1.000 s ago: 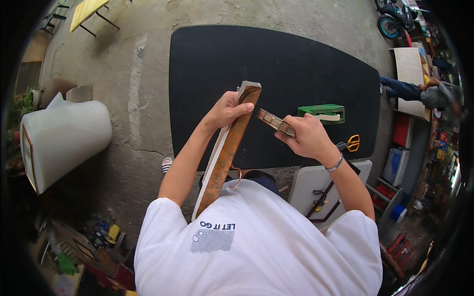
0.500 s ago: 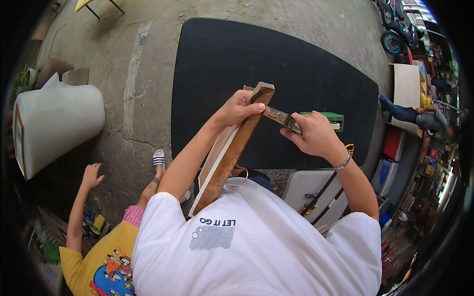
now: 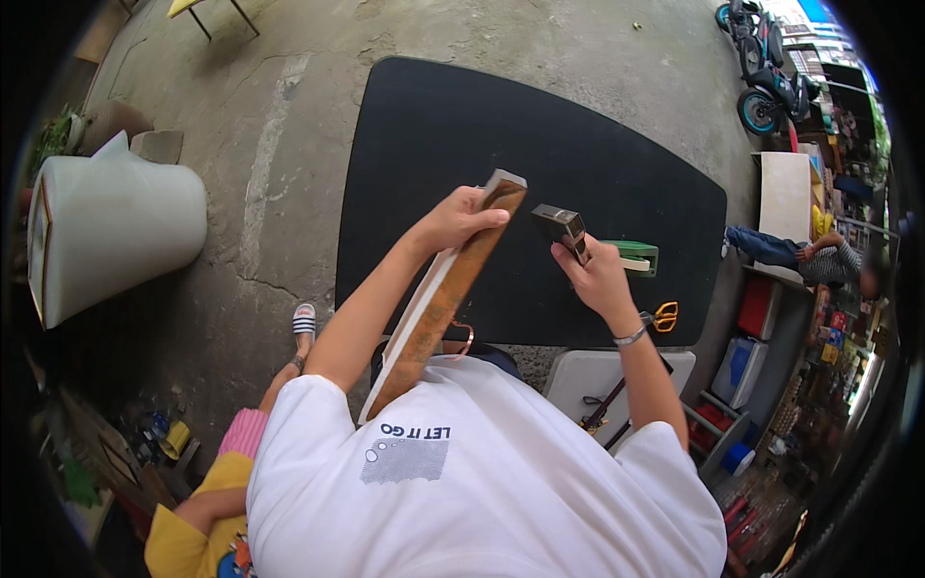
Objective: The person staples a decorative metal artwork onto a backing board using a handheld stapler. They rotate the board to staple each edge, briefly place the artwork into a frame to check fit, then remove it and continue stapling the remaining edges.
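My left hand (image 3: pixel 459 220) grips the upper end of a flat wooden frame or panel (image 3: pixel 424 323). Its edge is brown and worn, with a white strip alongside, and it tilts down toward my lap. The thumb lies over the brown edge, while the other fingers are hidden behind. A metal staple gun (image 3: pixel 559 223) is in my closed right hand (image 3: pixel 599 279), held just right of the frame and apart from it. Beyond that hand, a green plastic holder (image 3: pixel 644 253) with a pale roll or strip lies on the black table (image 3: pixel 434 125).
Orange-handled scissors (image 3: pixel 665 316) lie near the table's right front edge. A pale seat (image 3: pixel 568 376) with dark straps is at my right. Someone in a yellow shirt (image 3: pixel 188 530) is close on my left. A large white roll (image 3: pixel 135 236) stands farther left; motorcycles (image 3: pixel 766 101) are parked far right.
The staple gun has come away from the frame's edge and turned, moving right with my right hand. My left hand still holds the frame. The neighbouring person's outstretched arm has drawn in.
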A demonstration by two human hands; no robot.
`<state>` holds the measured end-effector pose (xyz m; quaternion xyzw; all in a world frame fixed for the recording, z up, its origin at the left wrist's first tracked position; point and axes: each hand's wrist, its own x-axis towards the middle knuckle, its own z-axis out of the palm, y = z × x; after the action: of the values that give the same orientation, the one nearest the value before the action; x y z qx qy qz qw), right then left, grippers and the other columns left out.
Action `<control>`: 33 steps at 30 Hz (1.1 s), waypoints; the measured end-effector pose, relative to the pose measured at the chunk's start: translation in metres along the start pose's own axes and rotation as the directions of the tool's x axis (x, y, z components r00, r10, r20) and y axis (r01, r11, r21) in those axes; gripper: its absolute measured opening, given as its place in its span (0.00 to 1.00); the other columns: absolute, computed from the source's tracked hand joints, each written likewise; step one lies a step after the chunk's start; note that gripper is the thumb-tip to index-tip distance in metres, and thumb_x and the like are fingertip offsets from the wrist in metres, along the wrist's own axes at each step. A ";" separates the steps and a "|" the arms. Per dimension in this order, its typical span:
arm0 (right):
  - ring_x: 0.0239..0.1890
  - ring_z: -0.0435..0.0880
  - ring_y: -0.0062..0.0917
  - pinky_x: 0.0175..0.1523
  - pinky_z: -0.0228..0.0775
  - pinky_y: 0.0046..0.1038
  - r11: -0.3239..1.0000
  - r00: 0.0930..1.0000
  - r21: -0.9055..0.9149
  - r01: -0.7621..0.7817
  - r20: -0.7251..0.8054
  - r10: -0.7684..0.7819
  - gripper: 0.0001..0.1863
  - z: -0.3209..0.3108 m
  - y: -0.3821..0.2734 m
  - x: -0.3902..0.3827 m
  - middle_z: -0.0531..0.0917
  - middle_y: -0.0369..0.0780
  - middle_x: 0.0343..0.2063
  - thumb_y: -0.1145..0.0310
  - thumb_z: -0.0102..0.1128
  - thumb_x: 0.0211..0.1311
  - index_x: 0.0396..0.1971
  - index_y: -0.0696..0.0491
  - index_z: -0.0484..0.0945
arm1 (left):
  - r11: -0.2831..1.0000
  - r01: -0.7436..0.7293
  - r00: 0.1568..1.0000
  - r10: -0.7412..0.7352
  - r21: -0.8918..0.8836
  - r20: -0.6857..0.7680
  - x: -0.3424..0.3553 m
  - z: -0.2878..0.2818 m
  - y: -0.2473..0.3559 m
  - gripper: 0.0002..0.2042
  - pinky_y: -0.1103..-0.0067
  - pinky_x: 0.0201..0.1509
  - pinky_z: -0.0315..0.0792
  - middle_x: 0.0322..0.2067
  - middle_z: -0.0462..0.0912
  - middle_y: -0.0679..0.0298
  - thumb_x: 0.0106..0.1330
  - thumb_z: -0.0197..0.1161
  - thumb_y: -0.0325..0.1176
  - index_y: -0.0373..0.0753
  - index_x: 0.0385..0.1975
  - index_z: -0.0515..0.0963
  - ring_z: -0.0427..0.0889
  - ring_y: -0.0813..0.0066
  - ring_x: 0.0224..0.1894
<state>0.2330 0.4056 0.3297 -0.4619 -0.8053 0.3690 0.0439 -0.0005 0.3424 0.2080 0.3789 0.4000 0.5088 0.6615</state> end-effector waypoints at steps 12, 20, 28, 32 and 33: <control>0.31 0.82 0.43 0.35 0.72 0.43 0.933 0.968 -0.330 -0.141 -0.244 0.059 0.14 0.141 0.155 -0.101 0.79 0.45 0.28 0.61 0.63 0.64 0.36 0.53 0.69 | 0.824 0.456 0.885 -0.378 0.336 -0.272 -0.137 -0.010 0.053 0.27 0.78 0.52 0.71 0.46 0.80 0.67 0.69 0.65 0.50 0.33 0.56 0.74 0.75 0.81 0.48; 0.42 0.80 0.39 0.44 0.74 0.39 0.947 0.991 -0.317 -0.050 -0.137 0.006 0.18 0.155 0.166 -0.103 0.76 0.44 0.39 0.62 0.69 0.58 0.40 0.54 0.71 | 0.912 0.391 0.785 -0.261 0.123 -0.561 -0.176 0.031 0.063 0.14 0.84 0.50 0.70 0.41 0.83 0.69 0.73 0.60 0.31 0.31 0.53 0.77 0.77 0.86 0.42; 0.43 0.80 0.41 0.45 0.76 0.41 0.984 0.992 -0.173 -0.029 -0.123 0.007 0.20 0.140 0.176 -0.119 0.77 0.45 0.40 0.60 0.69 0.58 0.41 0.55 0.72 | 0.946 0.267 0.848 -0.140 0.185 -0.511 -0.164 0.020 0.058 0.17 0.84 0.52 0.69 0.44 0.83 0.70 0.73 0.61 0.36 0.32 0.55 0.76 0.76 0.86 0.46; 0.45 0.80 0.41 0.47 0.76 0.41 0.980 0.998 -0.196 -0.016 -0.062 0.004 0.20 0.137 0.178 -0.131 0.77 0.45 0.41 0.61 0.70 0.57 0.43 0.55 0.72 | 0.944 0.226 0.866 -0.081 0.241 -0.493 -0.161 0.007 0.056 0.17 0.82 0.53 0.69 0.43 0.82 0.71 0.73 0.61 0.39 0.33 0.54 0.77 0.76 0.85 0.46; 0.45 0.80 0.41 0.48 0.75 0.41 0.979 0.998 -0.206 0.000 -0.062 -0.013 0.21 0.140 0.176 -0.134 0.77 0.46 0.41 0.61 0.70 0.57 0.43 0.55 0.72 | 0.939 0.230 0.873 -0.082 0.257 -0.481 -0.165 0.002 0.057 0.17 0.82 0.53 0.69 0.43 0.82 0.71 0.73 0.61 0.39 0.34 0.55 0.76 0.76 0.85 0.45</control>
<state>0.3769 0.2770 0.1529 -0.4727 -0.8390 0.2686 0.0226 -0.0464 0.1927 0.2840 0.3104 0.6494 0.4605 0.5195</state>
